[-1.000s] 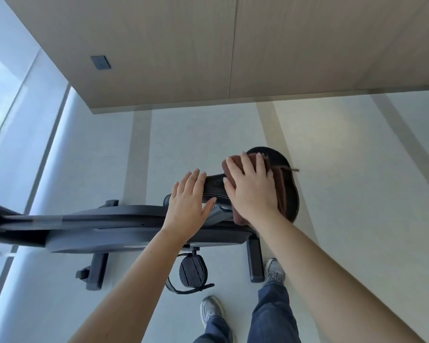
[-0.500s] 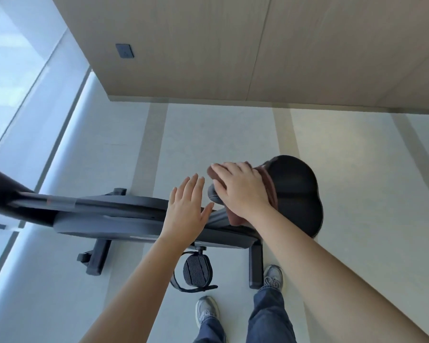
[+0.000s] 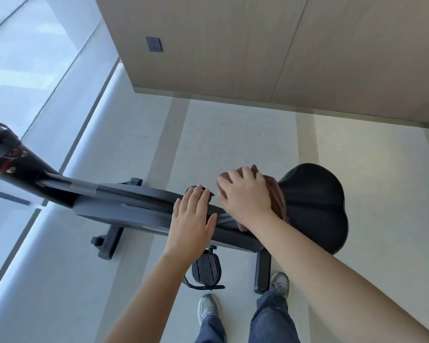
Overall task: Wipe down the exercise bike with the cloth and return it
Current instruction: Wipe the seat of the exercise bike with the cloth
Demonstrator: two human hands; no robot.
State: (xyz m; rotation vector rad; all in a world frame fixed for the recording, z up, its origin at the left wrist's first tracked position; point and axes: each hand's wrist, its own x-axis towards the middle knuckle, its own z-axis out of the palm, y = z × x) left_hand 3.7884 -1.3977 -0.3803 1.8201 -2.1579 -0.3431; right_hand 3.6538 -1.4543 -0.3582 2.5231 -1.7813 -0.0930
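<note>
The right hand (image 3: 245, 194) curls its grip over the cloth (image 3: 276, 200) at the saddle (image 3: 315, 206) nose. The left hand (image 3: 191, 221) grip is wide, fingers straight.

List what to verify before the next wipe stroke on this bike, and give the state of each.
1. Grip on the reddish-brown cloth: the right hand curls its fingers over it. Ok.
2. Cloth on the bike: it lies at the narrow front of the black padded saddle. Ok.
3. Bracing: the left hand, fingers straight, is over the dark grey bike frame. Contact: cannot tell.
4. Saddle's wide back wiped: cannot tell.
5. Footing: the grey shoes stand apart from the black ribbed pedal. Ok.
</note>
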